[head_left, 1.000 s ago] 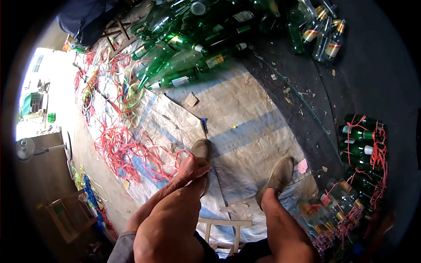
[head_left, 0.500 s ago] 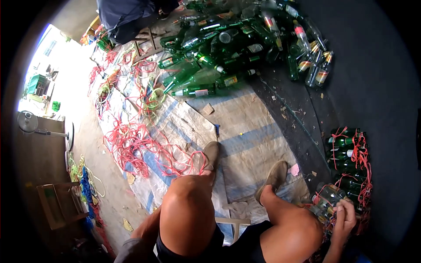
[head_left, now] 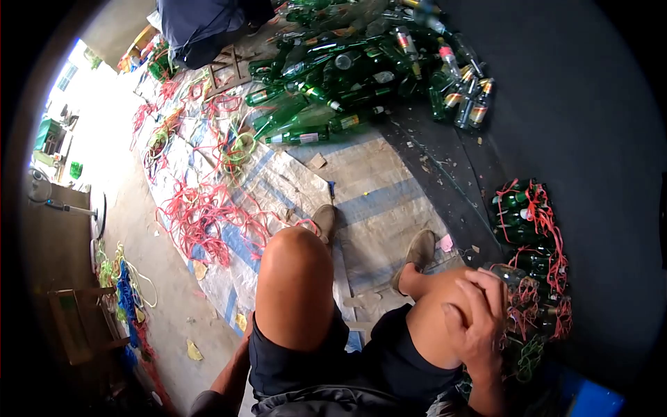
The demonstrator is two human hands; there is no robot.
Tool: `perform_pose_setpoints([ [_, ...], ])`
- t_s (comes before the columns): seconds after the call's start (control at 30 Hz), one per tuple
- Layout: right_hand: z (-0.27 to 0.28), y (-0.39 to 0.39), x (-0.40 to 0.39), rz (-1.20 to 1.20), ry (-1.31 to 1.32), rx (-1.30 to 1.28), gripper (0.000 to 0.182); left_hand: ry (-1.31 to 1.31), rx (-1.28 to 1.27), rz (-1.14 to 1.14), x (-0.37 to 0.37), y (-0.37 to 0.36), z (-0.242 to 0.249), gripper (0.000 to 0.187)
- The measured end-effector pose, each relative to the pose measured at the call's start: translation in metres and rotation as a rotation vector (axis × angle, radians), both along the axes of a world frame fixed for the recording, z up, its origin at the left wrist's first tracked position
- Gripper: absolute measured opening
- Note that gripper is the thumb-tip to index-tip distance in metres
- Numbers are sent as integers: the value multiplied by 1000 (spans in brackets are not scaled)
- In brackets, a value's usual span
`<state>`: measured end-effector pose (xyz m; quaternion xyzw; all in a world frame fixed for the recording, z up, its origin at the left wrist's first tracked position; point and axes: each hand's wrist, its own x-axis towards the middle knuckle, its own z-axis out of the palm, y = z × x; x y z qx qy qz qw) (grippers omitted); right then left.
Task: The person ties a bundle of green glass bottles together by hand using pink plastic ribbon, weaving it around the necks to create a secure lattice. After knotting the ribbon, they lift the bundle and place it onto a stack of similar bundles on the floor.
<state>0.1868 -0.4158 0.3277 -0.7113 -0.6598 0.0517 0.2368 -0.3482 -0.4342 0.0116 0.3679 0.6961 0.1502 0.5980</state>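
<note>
My right hand rests at my right knee, its fingers loosely bent and apart, with nothing visible in it. Beside it, to the right, green bottles lie in stacked rows bound with red string. Clear bottles lie partly behind the hand. My left forearm runs down beside my left thigh; the fingers of that hand are hidden. Between my legs and the far pile stretches a white and blue woven sheet.
A large heap of green bottles lies ahead, with clear bottles at its right end. Tangled pink string covers the sheet's left part. A crouching person is at the top left. A fan and wooden frame stand left.
My right hand has moved left from the clear bottles of the bound stack to my right knee. The view has shifted, so the surroundings appear further left and slightly higher.
</note>
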Motion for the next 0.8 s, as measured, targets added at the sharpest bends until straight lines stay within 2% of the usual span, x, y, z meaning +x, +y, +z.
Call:
perform_pose_setpoints([
  [0.3,-8,-10,-6,-49,32,153,38,-92,108,-15,-1,7,-1,32],
  [0.43,-8,-10,-7,-71,62,170,36,-163,260,-31,-6,24,6,33],
  [0.53,-9,-8,-10,-80,78,197,34,-227,386,2,3,42,31,34],
  [0.63,-15,-7,-10,-69,78,237,35,-261,447,147,37,65,88,37],
  [0.67,-14,-6,-11,-74,77,237,34,-193,435,127,32,76,85,45],
  [0.7,-13,-6,-11,-74,87,237,33,-163,495,93,46,84,111,48],
  [0.73,-13,-5,-12,-74,97,236,32,-133,553,59,72,92,161,51],
  [0.8,-12,-6,-12,-72,105,241,32,-159,596,96,108,106,219,57],
])
